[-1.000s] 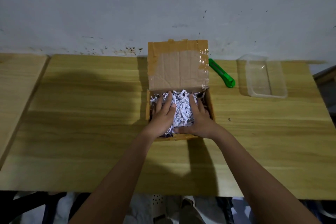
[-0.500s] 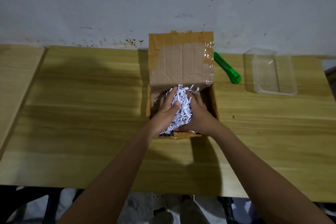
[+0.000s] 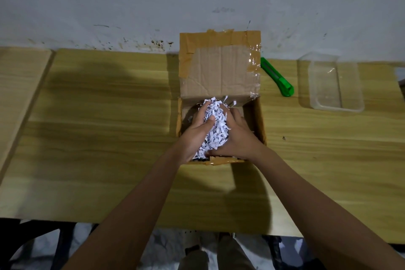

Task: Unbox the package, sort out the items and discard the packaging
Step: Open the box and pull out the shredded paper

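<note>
Corrugated cardboard box (image 3: 256, 120) sat mid-table, far flap (image 3: 221, 72) upright, edged in glossy brown tape. Left hand (image 3: 197, 131) and right hand (image 3: 238, 136) cupped inside box, fingers curled round crinkly white shredded paper (image 3: 215, 120), wad squeezed between palms. Slim green utility knife (image 3: 277, 76) lay right of flap. Clear rectangular plastic tub (image 3: 335, 85) further right on wood-grain table (image 3: 98, 138).

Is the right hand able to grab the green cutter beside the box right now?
Probably not yet: the right hand, with the left hand, grips shredded paper in the box. The green cutter itself lies uncovered on the table.
</note>
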